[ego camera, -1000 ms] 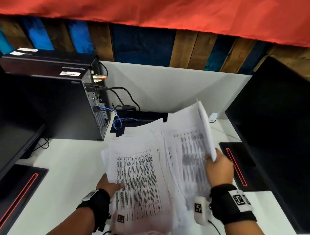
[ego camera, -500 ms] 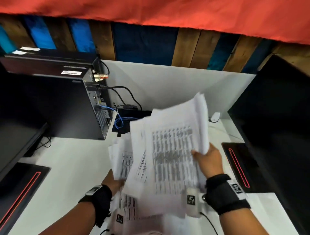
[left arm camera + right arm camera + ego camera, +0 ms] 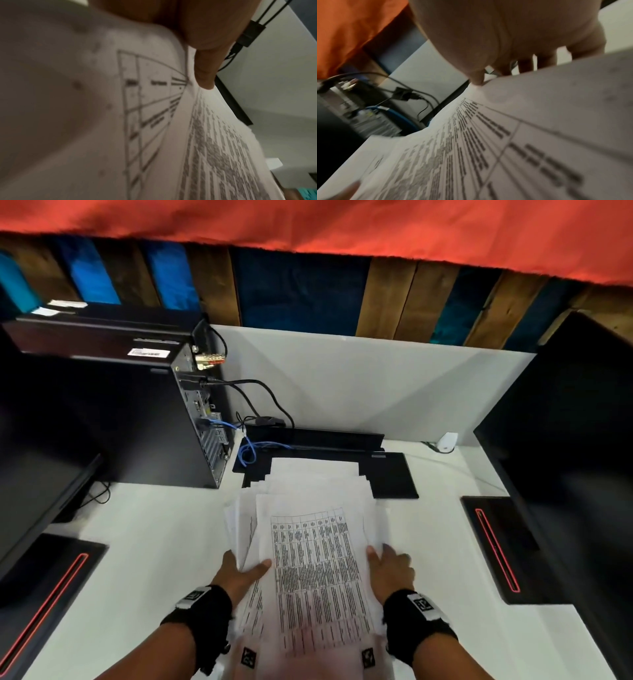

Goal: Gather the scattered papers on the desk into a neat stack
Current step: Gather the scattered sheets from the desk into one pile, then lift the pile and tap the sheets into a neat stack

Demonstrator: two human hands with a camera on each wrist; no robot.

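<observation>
Head view showed our two hands at the sides of a loose pile of white printed papers on the white laminate desk. The sheets lay fanned and out of square, top sheet carrying a printed table, far edges overlapping a flat black device at the back of the desk.

Left hand gripped the left edge of the pile: the thumb lay on top of the sheets and the other fingers were hidden beneath them. Left wrist view confirmed one finger pressed against a curved sheet.

Right hand lay against the right edge of the pile, thumb along the paper edge. Right wrist view showed the fingers running down behind the sheet edge, loosely spread; we could not tell whether they curled round it.

Surroundings:
- A black tower computer stood at the left rear of the desk, rear panel facing the papers, with black cables and a blue network cable attached.
- A black monitor stood at the right, another dark screen at the left, each over a black base with a red line.
- A white partition panel closed the back of the desk.
- Behind it ran a wall of brown and blue wooden planks, under red fabric.
- A small white adapter lay near the right rear corner.
</observation>
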